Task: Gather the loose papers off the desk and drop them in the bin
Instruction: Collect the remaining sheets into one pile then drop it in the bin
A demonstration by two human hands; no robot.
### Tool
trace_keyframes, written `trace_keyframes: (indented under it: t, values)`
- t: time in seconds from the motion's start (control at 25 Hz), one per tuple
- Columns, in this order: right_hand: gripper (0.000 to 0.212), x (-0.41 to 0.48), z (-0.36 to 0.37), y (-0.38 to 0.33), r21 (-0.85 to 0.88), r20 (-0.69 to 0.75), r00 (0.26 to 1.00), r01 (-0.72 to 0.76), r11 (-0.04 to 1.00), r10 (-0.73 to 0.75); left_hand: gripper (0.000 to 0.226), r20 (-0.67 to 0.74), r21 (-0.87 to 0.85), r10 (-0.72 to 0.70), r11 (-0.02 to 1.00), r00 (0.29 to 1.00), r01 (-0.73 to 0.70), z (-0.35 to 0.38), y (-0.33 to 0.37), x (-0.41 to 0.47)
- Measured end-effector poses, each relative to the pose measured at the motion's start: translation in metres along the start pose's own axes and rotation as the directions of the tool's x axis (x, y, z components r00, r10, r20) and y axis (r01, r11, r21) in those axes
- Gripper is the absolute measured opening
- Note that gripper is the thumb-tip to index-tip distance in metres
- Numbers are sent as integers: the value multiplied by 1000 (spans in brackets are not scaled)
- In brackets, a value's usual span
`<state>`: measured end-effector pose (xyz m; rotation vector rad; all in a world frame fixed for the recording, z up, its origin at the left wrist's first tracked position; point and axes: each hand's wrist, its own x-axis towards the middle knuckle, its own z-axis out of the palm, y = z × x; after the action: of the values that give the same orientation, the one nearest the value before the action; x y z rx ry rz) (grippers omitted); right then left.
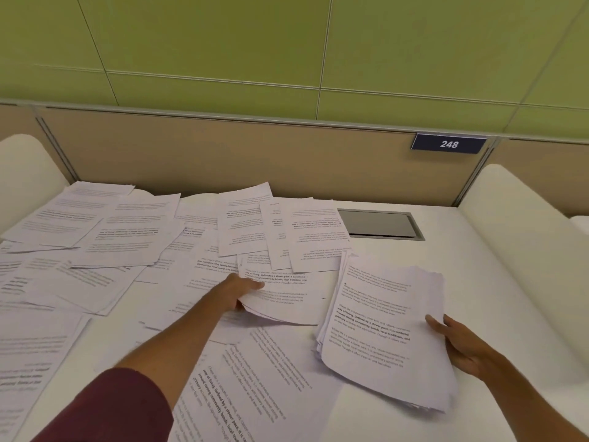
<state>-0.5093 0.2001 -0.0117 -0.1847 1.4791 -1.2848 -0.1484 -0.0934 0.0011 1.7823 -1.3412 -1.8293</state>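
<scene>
White desk (446, 282) below green wall, papers (121, 237) strewn left and centre. Right hand (459, 342) grips stack (382, 330); left hand (239, 291) pinches sheets (280, 298). Gathering step underway; next, likely add sheets to stack. Bin unseen.

We are reading "248" on the dark blue number plate (448, 144) fixed to the partition (223, 154) and "Defined by a slower pace" on the paper stack (382, 330).
</scene>
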Motion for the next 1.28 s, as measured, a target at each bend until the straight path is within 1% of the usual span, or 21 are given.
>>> trace_keyframes:
  t: [0.16, 0.28, 0.36, 0.44, 0.56, 0.64, 0.72, 0.76, 0.8, 0.88, 0.92, 0.96, 1.04, 1.12, 1.24, 1.28]
  values:
    - [52, -4, 3, 2, -44, -45, 998, 48, 998, -50, 49, 77, 28, 102, 994, 992, -105, 4, -6, 5]
    - [53, -3, -1, 1, -38, -81, 995, 58, 998, -61, 52, 128, 54, 135, 988, 982, -143, -44, -13, 1]
    - [52, -2, -5, 2, -22, -90, 994, 64, 998, -65, 53, 199, 26, 145, 988, 969, -153, -87, -24, -2]
    - [52, 0, -7, 3, 5, -80, 995, 66, 998, -65, 52, 228, 7, 172, 984, 958, -179, -119, -32, -10]
    - [54, 6, -7, 0, 47, -58, 996, 66, 997, -63, 46, 250, -37, 202, 979, 947, -199, -124, -31, -17]
    - [54, 10, -4, -2, 54, -45, 997, 72, 996, -70, 45, 309, -49, 224, 974, 924, -220, -104, -21, -20]
    - [50, 12, -1, -3, 79, -45, 997, 74, 994, -70, 47, 384, -60, 261, 964, 886, -258, -70, -9, -20]
    - [45, 12, 0, -4, 125, -39, 998, 59, 990, -55, 48, 422, -86, 275, 961, 864, -264, -50, -3, -21]
    - [46, 12, 0, -5, 193, -18, 999, 29, 981, -26, 49, 456, -110, 284, 958, 844, -263, -29, 1, -22]
    - [75, 16, -8, -10, 331, -16, 999, -26, 943, 34, 49, 507, -111, 282, 958, 814, -263, 14, 7, -26]
    - [87, 18, -13, -12, 370, -16, 999, -35, 928, 44, 49, 532, -98, 272, 960, 802, -261, 35, 7, -28]
    - [94, 18, -17, -14, 397, 16, 999, -43, 917, 39, 50, 557, -82, 259, 963, 789, -258, 55, 5, -30]
    - [101, 18, -21, -16, 404, 53, 998, -54, 913, 36, 52, 607, -43, 221, 968, 763, -247, 92, -2, -35]
    - [101, 19, -22, -16, 389, 64, 997, -69, 919, 47, 48, 661, 29, 159, 971, 733, -236, 123, -8, -43]
    - [93, 18, -22, -15, 352, 89, 995, -77, 933, 48, 33, 749, 224, 46, 921, 661, -318, 141, -3, -50]
    - [89, 19, -23, -15, 339, 102, 994, -77, 938, 45, 34, 772, 289, 8, 886, 635, -363, 140, 3, -47]
